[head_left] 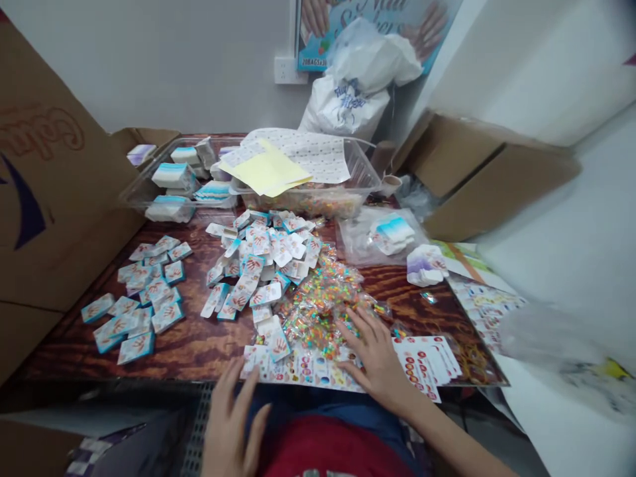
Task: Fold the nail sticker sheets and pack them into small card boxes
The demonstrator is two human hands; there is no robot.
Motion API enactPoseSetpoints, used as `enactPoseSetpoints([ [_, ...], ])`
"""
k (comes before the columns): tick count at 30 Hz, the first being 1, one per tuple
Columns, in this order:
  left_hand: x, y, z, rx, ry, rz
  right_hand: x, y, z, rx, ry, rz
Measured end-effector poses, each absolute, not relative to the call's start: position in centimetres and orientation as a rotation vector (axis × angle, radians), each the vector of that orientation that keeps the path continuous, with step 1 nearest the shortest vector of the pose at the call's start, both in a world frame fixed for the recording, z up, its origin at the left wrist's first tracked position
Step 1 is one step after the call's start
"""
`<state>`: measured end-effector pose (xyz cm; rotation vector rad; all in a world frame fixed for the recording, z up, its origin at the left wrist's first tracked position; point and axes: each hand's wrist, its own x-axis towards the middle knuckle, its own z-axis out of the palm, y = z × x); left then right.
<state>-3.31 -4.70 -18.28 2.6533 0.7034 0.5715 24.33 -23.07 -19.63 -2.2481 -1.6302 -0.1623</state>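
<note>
We look down over a wood-grained table point(183, 348) crowded with small packaged goods, hemmed in well beyond our hands by a cardboard box flap point(59, 165) on the far left and a white plastic bag point(358, 86) against the wall ahead. Also far beyond the hands sits a clear plastic tray point(303, 202) of multicoloured pieces, partly covered by pale yellow paper point(265, 169). Nearer, ahead of the hands, a heap of white hand-printed cards point(263, 265) spreads across the middle, with blue-edged cards point(139, 311) in a looser group further left. Both our hands are open, and neither grips anything. Our right hand point(377, 354) lies with its fingers spread, its fingertips point(350, 331) on or just over a scatter of shiny, bright-coloured packets point(318, 311), with a stack of white cards with red dots point(422, 361) just to its right. Our left hand point(231, 424) hovers, fingers parted wide, near the end of a printed strip point(303, 371) lying between the hands. Slick packets like these seem likely to slide, so a flat, light touch would suit them better than a hard pinch. The print is too small to read, the packets blur together, and we cannot tell whether the right fingertips press or only graze.
</note>
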Motion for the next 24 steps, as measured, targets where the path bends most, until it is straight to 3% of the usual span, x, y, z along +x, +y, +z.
enactPoseSetpoints([
  [7,9.5,-2.2,-16.6,2.923,0.145,0.377,25.5,-20.9,-19.9,-2.308,-1.772,-0.078],
  [24,11.9,2.8,-17.3,2.881,0.087,0.307,27.9,-17.5,-20.0,-2.193,-1.855,-0.298],
])
